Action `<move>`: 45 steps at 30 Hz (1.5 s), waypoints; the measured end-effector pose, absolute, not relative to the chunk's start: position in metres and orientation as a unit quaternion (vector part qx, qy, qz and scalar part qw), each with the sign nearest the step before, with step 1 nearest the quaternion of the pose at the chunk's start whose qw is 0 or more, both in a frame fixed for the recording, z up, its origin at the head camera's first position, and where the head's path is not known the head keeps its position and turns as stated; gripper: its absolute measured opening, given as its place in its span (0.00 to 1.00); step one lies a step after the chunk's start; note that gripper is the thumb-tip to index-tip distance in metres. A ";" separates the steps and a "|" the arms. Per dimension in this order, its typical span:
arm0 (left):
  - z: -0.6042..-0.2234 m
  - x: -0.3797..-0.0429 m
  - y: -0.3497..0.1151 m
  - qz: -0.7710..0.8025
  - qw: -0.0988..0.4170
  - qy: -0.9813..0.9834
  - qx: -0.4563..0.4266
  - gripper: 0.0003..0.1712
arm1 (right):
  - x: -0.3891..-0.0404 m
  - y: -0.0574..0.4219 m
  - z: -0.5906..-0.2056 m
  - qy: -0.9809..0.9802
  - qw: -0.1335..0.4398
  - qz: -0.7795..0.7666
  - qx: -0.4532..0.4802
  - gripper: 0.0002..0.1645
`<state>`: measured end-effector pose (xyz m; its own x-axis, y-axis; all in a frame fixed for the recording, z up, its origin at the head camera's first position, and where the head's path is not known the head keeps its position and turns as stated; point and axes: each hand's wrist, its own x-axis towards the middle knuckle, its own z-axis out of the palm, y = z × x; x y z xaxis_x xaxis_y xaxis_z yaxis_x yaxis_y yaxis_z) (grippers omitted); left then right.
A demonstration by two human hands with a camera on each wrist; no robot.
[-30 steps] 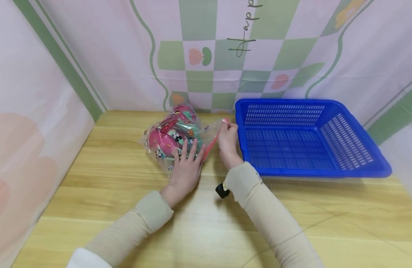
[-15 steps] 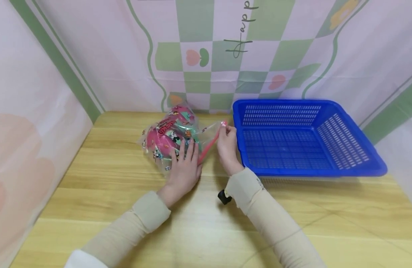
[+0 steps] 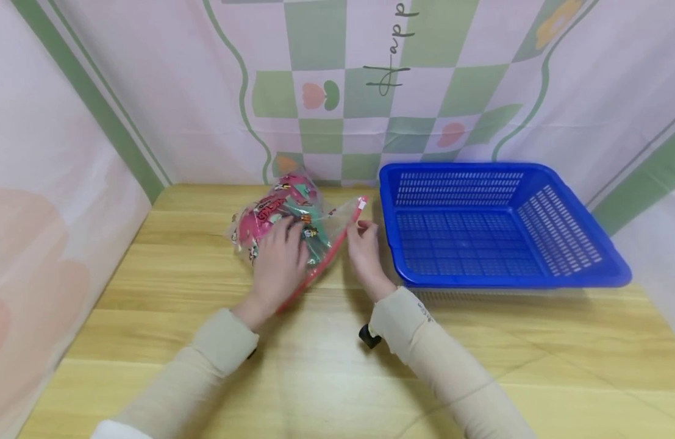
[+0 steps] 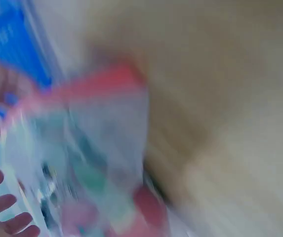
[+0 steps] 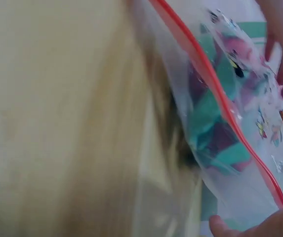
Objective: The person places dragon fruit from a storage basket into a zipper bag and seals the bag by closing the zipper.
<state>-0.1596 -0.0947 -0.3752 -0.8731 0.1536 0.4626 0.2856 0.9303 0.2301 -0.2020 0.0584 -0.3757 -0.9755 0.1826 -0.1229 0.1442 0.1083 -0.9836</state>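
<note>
A clear zip bag with a red zip strip and cartoon prints lies on the table, pink and green things inside it. My left hand is over the bag's near left part, fingers loosely bent; the left wrist view shows those fingers spread apart, without a grip. Whether they touch the plastic I cannot tell. At the strip's upper right end, below a whitish tab, my right hand pinches the bag's edge between thumb and fingers. The right wrist view shows the strip running to that hand.
A blue perforated plastic basket stands just right of my right hand. The wooden table reaches back to a patterned curtain, with another cloth on the left. A black device hangs at my right wrist.
My left hand has slid left and toward me, off the red strip, so its lower end now shows. My right hand has moved slightly down along the strip, and the strip is straighter.
</note>
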 end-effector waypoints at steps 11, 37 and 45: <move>-0.363 -0.198 -0.158 -0.311 0.152 -0.937 0.045 0.38 | -0.183 0.052 -0.390 -0.787 -0.150 0.595 -0.062 0.37; -0.375 -0.211 -0.161 -0.401 0.084 -0.912 0.032 0.35 | -0.195 0.045 -0.395 -0.674 -0.072 0.727 -0.110 0.39; -0.381 -0.209 -0.154 -0.437 0.078 -0.893 0.076 0.38 | -0.193 0.042 -0.393 -0.685 -0.061 0.718 -0.107 0.37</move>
